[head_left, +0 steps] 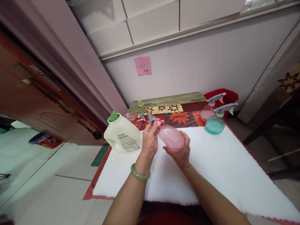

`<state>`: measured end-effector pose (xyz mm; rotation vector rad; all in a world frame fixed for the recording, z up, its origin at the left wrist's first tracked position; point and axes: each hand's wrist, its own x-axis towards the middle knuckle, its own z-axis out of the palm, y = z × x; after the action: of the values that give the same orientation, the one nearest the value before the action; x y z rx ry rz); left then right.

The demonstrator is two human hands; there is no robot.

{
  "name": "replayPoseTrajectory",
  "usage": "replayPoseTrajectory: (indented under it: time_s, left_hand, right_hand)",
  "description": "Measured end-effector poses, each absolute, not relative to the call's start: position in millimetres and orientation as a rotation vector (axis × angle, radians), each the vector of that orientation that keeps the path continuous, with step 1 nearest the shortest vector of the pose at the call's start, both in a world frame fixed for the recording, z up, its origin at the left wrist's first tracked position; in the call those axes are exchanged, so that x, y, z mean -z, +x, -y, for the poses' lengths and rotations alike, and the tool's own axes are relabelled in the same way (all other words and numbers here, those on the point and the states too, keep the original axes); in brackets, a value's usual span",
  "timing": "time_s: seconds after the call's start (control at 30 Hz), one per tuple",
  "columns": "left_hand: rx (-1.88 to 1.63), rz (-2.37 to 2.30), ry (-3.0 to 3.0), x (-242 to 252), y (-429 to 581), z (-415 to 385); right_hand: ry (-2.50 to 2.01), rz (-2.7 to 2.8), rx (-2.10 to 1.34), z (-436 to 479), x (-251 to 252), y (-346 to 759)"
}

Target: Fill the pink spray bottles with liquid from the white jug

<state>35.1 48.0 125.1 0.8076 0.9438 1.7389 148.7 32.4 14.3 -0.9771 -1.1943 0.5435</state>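
Observation:
Both hands hold a pink spray bottle (pixel 172 137), tilted with its grey spray head up to the left, above a white cloth. My left hand (pixel 150 137), with a green bangle at the wrist, is closed round the pink neck and spray head. Wrapped about the rounded base is my right hand (pixel 180 153). To the left stands a big pale detergent jug (pixel 127 136) with an uncapped mouth and a green spout inside. Behind my left hand, another pink spray bottle (pixel 131 117) lies on its side, partly hidden.
At the right back stand a green spray bottle (pixel 215 125) and a pink spray bottle (pixel 206 113), near a red item (pixel 231 97). A green cap (pixel 140 103) sits on a wood-patterned surface. A pink note (pixel 143 66) is stuck to the wall; a reddish door (pixel 53 90) is at left.

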Motion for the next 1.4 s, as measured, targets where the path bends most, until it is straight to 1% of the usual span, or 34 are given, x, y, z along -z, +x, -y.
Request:
replayPoseTrajectory:
  time_s: [0.4,0.73,1.03,1.4]
  left_hand:
    - [-1.725,-0.966,0.862,-121.9,36.9,-48.6]
    - [-1.692,-0.976,0.827,-123.7,30.3,-46.9]
    - [-1.615,-0.935,0.863,-128.0,19.3,-46.1]
    - [-1.606,-0.879,0.946,-127.6,20.8,-45.5]
  right_hand:
    - [-0.975,1.188,-0.548,-33.0,-9.8,149.1]
    - [-0.953,1.229,-0.488,-33.9,-10.9,149.2]
    - [-0.956,1.236,-0.498,-34.1,-9.6,149.0]
    - [-0.9,1.221,-0.419,-33.0,-10.9,147.5]
